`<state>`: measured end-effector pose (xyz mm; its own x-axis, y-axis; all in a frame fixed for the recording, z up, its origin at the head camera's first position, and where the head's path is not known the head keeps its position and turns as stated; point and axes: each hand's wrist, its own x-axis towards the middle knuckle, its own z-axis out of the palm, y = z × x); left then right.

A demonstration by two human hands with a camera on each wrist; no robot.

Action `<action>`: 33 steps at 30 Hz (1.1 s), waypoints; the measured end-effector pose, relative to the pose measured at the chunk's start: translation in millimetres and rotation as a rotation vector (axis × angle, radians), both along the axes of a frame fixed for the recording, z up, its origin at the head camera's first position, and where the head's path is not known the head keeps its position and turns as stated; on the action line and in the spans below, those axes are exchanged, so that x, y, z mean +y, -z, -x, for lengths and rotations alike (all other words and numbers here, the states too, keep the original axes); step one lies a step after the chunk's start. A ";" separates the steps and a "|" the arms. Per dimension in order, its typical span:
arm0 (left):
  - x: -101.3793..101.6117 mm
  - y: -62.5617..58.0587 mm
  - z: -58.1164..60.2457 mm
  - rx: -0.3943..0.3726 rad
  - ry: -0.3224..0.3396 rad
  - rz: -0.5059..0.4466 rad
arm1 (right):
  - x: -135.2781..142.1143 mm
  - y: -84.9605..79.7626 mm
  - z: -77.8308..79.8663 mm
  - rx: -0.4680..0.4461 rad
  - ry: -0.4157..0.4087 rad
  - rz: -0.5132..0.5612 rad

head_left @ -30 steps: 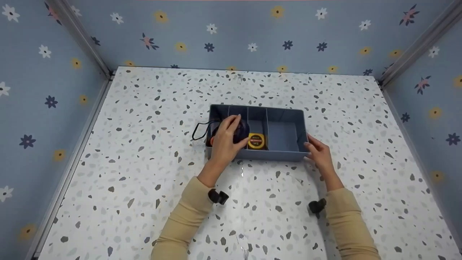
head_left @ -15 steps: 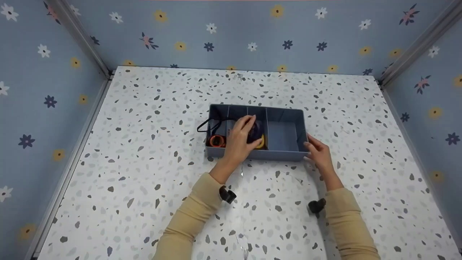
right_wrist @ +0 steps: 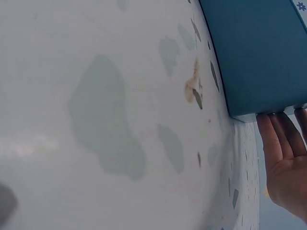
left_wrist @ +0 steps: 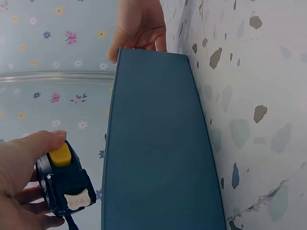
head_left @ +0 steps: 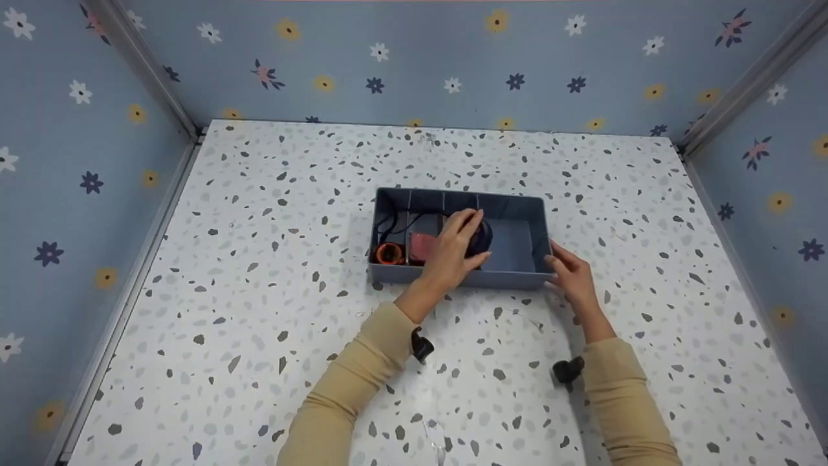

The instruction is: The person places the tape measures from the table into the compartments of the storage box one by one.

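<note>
My left hand [head_left: 447,254] grips a dark blue tape measure [left_wrist: 67,179] with a yellow button, the thumb lying on that button. In the head view the tape measure overlaps the right-hand divider of a grey-blue divided box [head_left: 460,278], and its black wrist strap trails left across the compartments. My right hand [head_left: 573,277] holds the box at its front right corner, with fingers against the end wall and thumb at the rim. An orange-ringed round item [head_left: 389,253] sits in the leftmost compartment and a red item [head_left: 422,246] in the one beside it. My left hand hides the third compartment's front.
The box stands on a white speckled table [head_left: 272,362]. Blue flowered panels [head_left: 414,58] rise at the back and both sides. Inside the box, thin dividers [head_left: 478,204] separate the compartments; the rightmost one [head_left: 514,243] is the widest.
My left hand has moved right over the box with the blue tape measure, its strap following. The orange and red items have come into sight; the yellow tape measure is now hidden. My right hand stays put.
</note>
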<state>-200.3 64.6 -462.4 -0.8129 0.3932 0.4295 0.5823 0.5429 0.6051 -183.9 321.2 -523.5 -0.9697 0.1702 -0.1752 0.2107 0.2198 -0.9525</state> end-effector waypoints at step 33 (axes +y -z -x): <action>51.2 -9.9 15.3 0.031 0.067 0.495 | 5.9 15.1 2.2 0.018 -0.002 -0.042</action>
<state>-215.6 115.8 -452.5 -0.7689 0.6065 0.2021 0.6391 0.7215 0.2663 -186.0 327.1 -538.5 -0.9730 0.1750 -0.1502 0.1928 0.2596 -0.9463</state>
